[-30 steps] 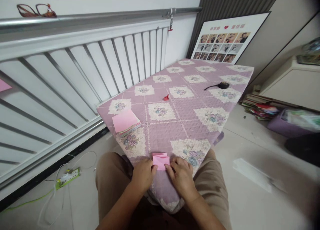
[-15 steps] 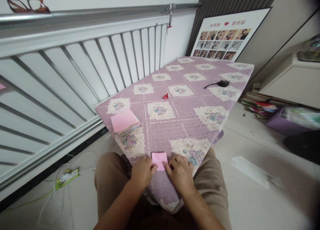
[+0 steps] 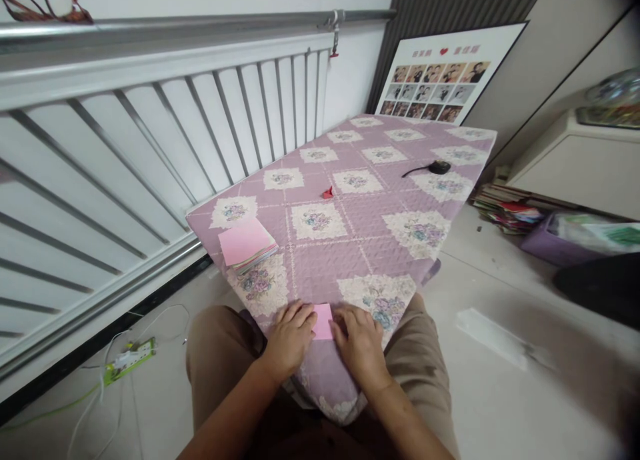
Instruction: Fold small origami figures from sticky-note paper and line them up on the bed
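Your left hand [image 3: 291, 335] is lying flattish, partly over the smooth pink paper square [image 3: 323, 323]. Your right hand [image 3: 361, 345] is curling half-open beside it, neither's gripping, puckered floral cloth [image 3: 325, 271] underneath.

On the table [image 3: 363, 255], paper [image 3: 323, 323] lies between the left hand [image 3: 291, 337] at nine o'clock and the right hand [image 3: 359, 340] at three; from it, a paper stack [image 3: 247, 240] sits toward ten, a poster [image 3: 430, 75] beyond the table at one.
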`<state>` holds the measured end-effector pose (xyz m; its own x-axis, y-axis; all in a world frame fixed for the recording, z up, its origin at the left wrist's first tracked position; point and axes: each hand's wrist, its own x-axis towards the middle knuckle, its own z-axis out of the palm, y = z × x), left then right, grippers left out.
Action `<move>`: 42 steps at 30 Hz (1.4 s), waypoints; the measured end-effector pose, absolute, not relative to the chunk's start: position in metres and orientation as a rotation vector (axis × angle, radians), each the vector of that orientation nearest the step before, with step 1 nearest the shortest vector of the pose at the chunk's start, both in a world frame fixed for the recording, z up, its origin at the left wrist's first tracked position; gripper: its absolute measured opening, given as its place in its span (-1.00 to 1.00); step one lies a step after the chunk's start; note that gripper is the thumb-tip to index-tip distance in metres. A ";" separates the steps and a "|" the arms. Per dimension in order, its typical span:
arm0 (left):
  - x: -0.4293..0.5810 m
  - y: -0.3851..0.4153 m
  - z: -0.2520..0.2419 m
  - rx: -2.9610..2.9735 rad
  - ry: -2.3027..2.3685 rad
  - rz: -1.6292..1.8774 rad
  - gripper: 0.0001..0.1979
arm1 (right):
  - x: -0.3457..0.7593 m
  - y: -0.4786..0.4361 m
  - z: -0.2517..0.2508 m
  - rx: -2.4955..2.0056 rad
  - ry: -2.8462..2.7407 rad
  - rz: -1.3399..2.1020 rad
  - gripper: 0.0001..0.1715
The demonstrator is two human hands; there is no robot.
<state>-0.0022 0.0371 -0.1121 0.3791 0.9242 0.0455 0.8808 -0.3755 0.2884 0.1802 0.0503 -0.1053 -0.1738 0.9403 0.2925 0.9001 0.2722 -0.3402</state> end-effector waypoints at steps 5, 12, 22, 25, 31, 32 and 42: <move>-0.001 0.035 -0.106 2.417 1.606 0.287 -0.61 | 0.175 0.039 -0.111 -1.277 -2.510 0.101 -0.38; -0.012 0.026 -0.106 2.428 1.628 0.116 -0.44 | 0.182 0.036 -0.119 -1.259 -2.682 0.167 -0.07; -0.022 0.026 -0.104 2.414 1.583 0.006 -0.32 | 0.196 0.030 -0.116 -1.367 -2.635 0.155 -0.11; -0.022 0.027 -0.102 2.395 1.588 0.001 -0.32 | 0.193 0.019 -0.116 -1.279 -2.674 0.194 -0.14; -0.014 0.023 -0.094 2.426 1.543 0.151 -0.38 | 0.189 0.013 -0.115 -1.297 -2.690 0.247 -0.20; -0.012 0.019 -0.094 2.457 1.493 0.162 -0.40 | 0.189 0.013 -0.115 -1.294 -2.697 0.250 -0.20; -0.029 -0.011 -0.111 2.452 1.535 0.124 -0.37 | 0.207 0.017 -0.119 -1.319 -2.592 0.168 -0.30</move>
